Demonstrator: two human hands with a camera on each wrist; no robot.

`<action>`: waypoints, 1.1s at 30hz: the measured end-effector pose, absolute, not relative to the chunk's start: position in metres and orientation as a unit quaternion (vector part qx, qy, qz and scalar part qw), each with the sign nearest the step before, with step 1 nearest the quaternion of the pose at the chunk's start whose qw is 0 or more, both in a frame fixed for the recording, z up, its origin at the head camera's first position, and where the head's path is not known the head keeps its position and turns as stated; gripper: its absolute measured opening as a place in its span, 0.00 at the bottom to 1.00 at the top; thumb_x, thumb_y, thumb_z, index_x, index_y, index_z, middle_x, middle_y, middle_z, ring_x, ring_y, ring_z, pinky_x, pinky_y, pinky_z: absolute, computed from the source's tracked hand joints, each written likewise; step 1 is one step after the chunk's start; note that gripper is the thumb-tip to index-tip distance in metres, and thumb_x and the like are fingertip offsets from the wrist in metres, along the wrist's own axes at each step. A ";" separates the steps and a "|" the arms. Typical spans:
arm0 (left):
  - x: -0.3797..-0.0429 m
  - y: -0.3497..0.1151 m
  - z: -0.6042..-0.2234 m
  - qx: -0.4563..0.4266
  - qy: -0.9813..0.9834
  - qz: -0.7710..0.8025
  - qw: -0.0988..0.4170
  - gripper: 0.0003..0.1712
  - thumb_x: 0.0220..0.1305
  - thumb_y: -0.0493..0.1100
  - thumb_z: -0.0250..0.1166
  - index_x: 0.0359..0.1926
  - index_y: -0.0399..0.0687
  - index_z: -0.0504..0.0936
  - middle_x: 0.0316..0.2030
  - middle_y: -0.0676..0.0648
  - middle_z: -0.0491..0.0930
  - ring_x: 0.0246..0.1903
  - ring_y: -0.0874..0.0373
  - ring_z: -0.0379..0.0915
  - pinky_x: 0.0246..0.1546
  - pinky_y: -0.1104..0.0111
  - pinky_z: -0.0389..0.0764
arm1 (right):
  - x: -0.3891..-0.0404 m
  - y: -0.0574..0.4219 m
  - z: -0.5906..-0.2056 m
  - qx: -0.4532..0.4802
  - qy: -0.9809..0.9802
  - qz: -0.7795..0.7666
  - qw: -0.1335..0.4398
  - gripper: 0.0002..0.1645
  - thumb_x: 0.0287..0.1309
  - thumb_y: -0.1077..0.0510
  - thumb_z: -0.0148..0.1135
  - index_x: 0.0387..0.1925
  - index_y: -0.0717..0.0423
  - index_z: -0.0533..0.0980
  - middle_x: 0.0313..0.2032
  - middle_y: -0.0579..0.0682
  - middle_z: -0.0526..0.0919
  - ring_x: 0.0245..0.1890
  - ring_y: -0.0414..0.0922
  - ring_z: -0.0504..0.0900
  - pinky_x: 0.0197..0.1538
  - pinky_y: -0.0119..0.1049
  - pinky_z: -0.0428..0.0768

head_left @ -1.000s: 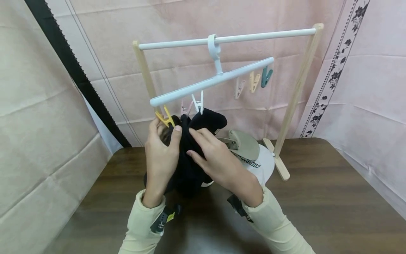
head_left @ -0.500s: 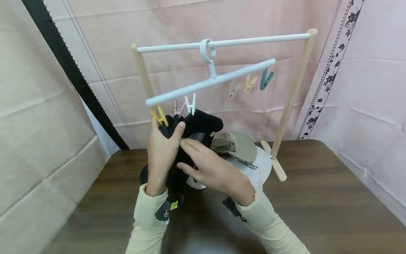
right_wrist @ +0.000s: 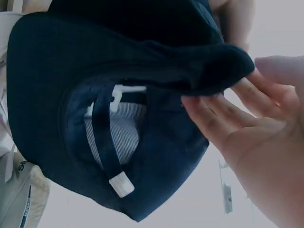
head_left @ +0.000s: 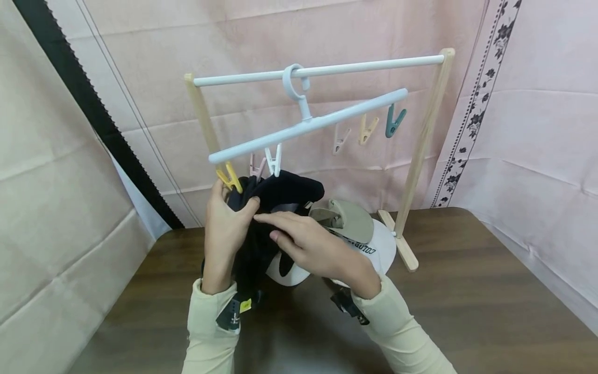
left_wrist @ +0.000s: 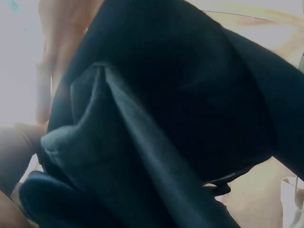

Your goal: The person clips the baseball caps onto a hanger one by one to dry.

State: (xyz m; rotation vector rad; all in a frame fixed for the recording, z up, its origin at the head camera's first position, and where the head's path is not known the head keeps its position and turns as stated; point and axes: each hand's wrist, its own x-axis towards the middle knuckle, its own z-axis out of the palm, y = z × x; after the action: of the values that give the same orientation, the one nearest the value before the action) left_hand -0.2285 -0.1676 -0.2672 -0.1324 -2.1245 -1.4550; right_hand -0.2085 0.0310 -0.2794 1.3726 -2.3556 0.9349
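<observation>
A dark navy cap (head_left: 287, 188) is bunched under the low left end of a light-blue hanger (head_left: 308, 124). In the right wrist view its back strap (right_wrist: 107, 137) and striped lining show. My left hand (head_left: 226, 228) grips the cap, thumb in front and fingers behind, right under a yellow clothespin (head_left: 229, 178). A pink clothespin (head_left: 258, 167) and a white clothespin (head_left: 273, 161) stand at the cap's upper edge. My right hand (head_left: 308, 239) touches the cap's edge with fingers fairly straight, its fingertips close to the left thumb. Dark cloth (left_wrist: 190, 85) fills most of the left wrist view.
The hanger tilts on the rod (head_left: 364, 67) of a wooden stand (head_left: 422, 145). Whitish, cream and teal clothespins (head_left: 394, 122) hang at its right end. Behind the right hand, a beige cap (head_left: 357, 223) lies on a white cap (head_left: 385, 244) on the brown table (head_left: 490, 291).
The head view has shifted slightly. My right hand has slid down and left along the navy cap toward the left thumb. More white cap brim shows below. The left hand keeps its grip.
</observation>
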 end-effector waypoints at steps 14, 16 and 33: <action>-0.227 -0.174 -0.266 -0.067 -0.779 -0.562 0.268 0.41 0.67 0.38 0.66 0.79 0.46 0.65 0.71 0.44 0.74 0.73 0.56 0.64 0.77 0.51 0.58 | -0.231 0.073 -0.273 0.345 -0.778 0.456 0.259 0.19 0.78 0.61 0.58 0.65 0.63 0.76 0.62 0.58 0.79 0.59 0.56 0.82 0.63 0.50 0.81; -0.227 -0.173 -0.265 -0.074 -0.773 -0.568 0.272 0.40 0.67 0.37 0.66 0.79 0.47 0.66 0.71 0.46 0.75 0.72 0.58 0.65 0.76 0.53 0.60 | -0.234 0.084 -0.270 0.310 -0.778 0.471 0.276 0.19 0.78 0.60 0.58 0.65 0.63 0.76 0.63 0.58 0.78 0.61 0.55 0.80 0.64 0.51 0.80; -0.234 -0.183 -0.268 -0.132 -0.724 -0.645 0.205 0.41 0.69 0.34 0.63 0.80 0.46 0.63 0.69 0.45 0.76 0.67 0.56 0.72 0.70 0.60 0.70 | -0.252 0.142 -0.267 0.053 -0.759 0.576 0.299 0.31 0.82 0.43 0.50 0.70 0.62 0.71 0.64 0.60 0.77 0.57 0.51 0.82 0.59 0.44 0.82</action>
State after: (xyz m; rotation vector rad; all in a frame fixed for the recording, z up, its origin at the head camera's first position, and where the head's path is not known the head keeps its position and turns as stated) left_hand -0.2336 -0.1834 -0.2678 -0.3678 -2.0188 -1.7995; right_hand -0.2521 0.1422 -0.2671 0.1417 -2.0154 1.5288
